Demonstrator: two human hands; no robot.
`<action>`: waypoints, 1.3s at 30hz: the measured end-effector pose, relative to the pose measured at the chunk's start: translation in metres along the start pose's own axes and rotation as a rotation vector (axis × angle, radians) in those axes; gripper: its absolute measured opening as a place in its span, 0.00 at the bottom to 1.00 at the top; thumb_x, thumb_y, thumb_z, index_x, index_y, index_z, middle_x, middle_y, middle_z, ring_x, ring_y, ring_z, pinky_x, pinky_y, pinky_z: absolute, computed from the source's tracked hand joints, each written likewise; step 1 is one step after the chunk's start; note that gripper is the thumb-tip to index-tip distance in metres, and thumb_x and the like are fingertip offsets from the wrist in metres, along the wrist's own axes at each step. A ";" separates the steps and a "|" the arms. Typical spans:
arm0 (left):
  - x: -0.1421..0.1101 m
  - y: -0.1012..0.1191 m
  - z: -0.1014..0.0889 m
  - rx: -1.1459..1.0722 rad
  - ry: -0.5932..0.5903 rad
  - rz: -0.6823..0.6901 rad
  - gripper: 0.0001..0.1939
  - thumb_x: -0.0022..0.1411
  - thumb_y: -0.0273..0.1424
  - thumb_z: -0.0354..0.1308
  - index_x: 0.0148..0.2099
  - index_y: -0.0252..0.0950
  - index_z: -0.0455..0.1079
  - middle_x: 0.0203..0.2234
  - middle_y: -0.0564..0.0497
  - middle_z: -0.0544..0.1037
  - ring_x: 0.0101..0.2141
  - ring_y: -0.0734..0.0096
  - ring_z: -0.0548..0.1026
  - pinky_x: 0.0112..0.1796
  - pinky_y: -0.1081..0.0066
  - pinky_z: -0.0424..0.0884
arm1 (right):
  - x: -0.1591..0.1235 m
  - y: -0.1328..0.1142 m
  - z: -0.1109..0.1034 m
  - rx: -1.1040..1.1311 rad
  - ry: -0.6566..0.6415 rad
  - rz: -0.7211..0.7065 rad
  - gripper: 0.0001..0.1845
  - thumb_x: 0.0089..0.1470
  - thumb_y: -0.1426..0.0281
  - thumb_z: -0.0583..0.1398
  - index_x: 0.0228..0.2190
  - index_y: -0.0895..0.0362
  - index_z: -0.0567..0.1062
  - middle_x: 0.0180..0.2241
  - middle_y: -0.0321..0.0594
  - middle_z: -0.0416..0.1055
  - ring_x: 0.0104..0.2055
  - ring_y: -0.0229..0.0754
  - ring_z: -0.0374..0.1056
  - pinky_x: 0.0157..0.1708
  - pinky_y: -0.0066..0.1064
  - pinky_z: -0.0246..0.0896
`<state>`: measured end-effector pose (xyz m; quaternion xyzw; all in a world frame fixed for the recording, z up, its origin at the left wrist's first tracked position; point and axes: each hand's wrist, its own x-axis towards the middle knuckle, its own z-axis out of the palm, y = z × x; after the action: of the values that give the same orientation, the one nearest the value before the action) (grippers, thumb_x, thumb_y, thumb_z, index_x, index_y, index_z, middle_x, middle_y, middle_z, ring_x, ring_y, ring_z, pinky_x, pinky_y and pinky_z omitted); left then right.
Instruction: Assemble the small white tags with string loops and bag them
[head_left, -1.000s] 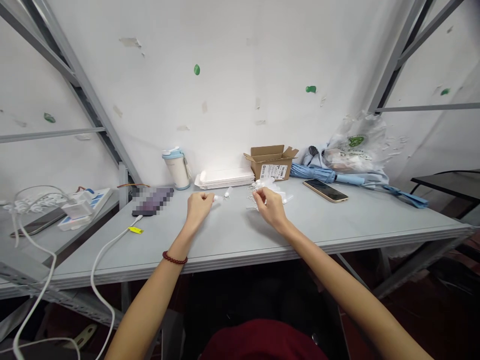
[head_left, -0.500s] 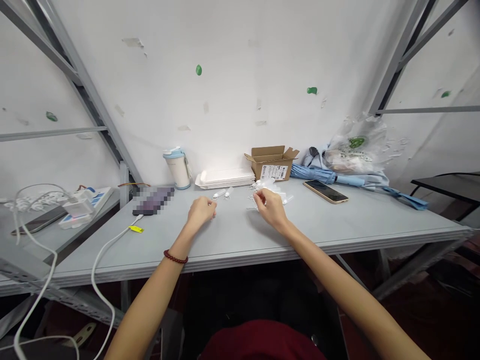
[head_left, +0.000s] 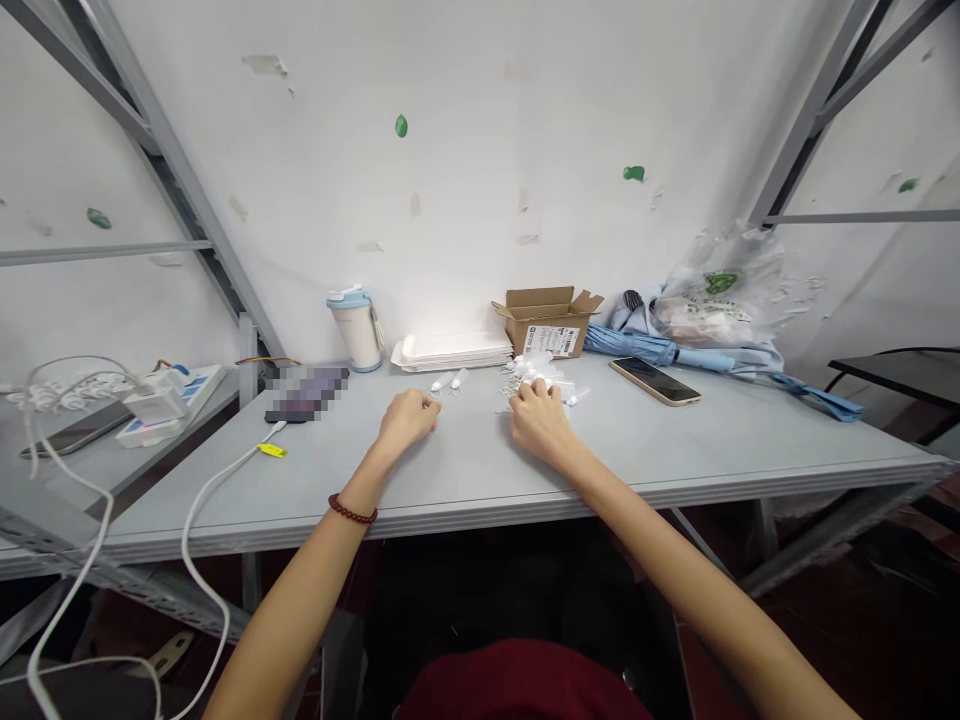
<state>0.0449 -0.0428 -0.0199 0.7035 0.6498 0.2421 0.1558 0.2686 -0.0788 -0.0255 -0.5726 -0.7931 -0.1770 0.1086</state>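
My left hand (head_left: 407,420) rests low over the tabletop with its fingers curled together; whatever they hold, if anything, is hidden. Just beyond it lie two small white tubes (head_left: 460,379) with tiny thin white bits beside them. My right hand (head_left: 541,420) is palm down, fingers bent and drawn together at the near edge of a heap of small white and clear plastic pieces (head_left: 534,365). Its fingertips are out of sight, and I cannot make out what is in them. A few clear pieces show to the right of that hand.
Behind the heap stand an open cardboard box (head_left: 551,325) and a stack of white trays (head_left: 454,350). A tumbler (head_left: 358,332) is at the back left. To the right are a phone (head_left: 654,382), a folded blue umbrella (head_left: 637,347) and a plastic bag (head_left: 720,295). A white cable (head_left: 196,525) hangs over the left edge.
My right hand has turned more palm down, its fingers dropping from a raised pinch to the heap's near edge. My left hand has barely moved. The camera view has shifted slightly.
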 end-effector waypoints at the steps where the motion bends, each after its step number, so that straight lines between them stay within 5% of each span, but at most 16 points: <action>1: 0.000 0.000 0.000 0.002 -0.004 0.003 0.14 0.55 0.36 0.50 0.23 0.36 0.70 0.20 0.47 0.76 0.21 0.66 0.73 0.27 0.71 0.62 | 0.000 0.000 0.001 -0.009 -0.013 -0.004 0.15 0.51 0.78 0.52 0.36 0.64 0.77 0.40 0.57 0.70 0.46 0.58 0.57 0.38 0.43 0.47; 19: -0.006 0.012 0.001 -0.136 -0.049 0.070 0.12 0.54 0.35 0.51 0.26 0.34 0.71 0.20 0.49 0.76 0.18 0.70 0.71 0.25 0.72 0.64 | 0.001 -0.003 0.002 0.046 -0.054 -0.069 0.13 0.54 0.79 0.51 0.36 0.64 0.75 0.37 0.54 0.74 0.45 0.54 0.62 0.38 0.39 0.47; 26: -0.021 0.031 -0.002 -0.251 -0.338 0.283 0.17 0.56 0.36 0.51 0.40 0.30 0.74 0.23 0.49 0.76 0.20 0.70 0.71 0.29 0.71 0.67 | 0.001 -0.006 -0.003 0.360 -0.077 -0.175 0.09 0.54 0.78 0.55 0.34 0.60 0.75 0.36 0.45 0.76 0.44 0.46 0.65 0.41 0.35 0.49; 30: -0.027 0.034 0.001 -0.169 -0.379 0.380 0.22 0.57 0.37 0.51 0.48 0.29 0.72 0.23 0.50 0.75 0.24 0.68 0.71 0.30 0.71 0.65 | 0.000 -0.002 -0.004 0.512 -0.017 -0.177 0.10 0.52 0.75 0.59 0.38 0.60 0.74 0.38 0.44 0.74 0.44 0.44 0.65 0.42 0.33 0.53; 34: -0.029 0.035 0.003 -0.069 -0.372 0.457 0.18 0.56 0.37 0.53 0.45 0.34 0.75 0.25 0.51 0.76 0.27 0.67 0.71 0.30 0.72 0.63 | -0.001 0.003 -0.006 0.579 -0.085 -0.218 0.14 0.49 0.69 0.61 0.39 0.62 0.73 0.38 0.46 0.72 0.43 0.45 0.65 0.41 0.33 0.56; 39: -0.028 0.036 0.004 -0.024 -0.370 0.494 0.11 0.56 0.33 0.52 0.34 0.35 0.74 0.23 0.52 0.74 0.26 0.69 0.69 0.30 0.73 0.61 | -0.001 0.004 -0.006 0.595 -0.185 -0.248 0.19 0.44 0.75 0.59 0.41 0.63 0.72 0.38 0.46 0.71 0.42 0.45 0.65 0.40 0.32 0.56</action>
<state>0.0758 -0.0740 -0.0081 0.8703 0.4170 0.1479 0.2164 0.2726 -0.0810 -0.0201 -0.4285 -0.8801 0.1033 0.1762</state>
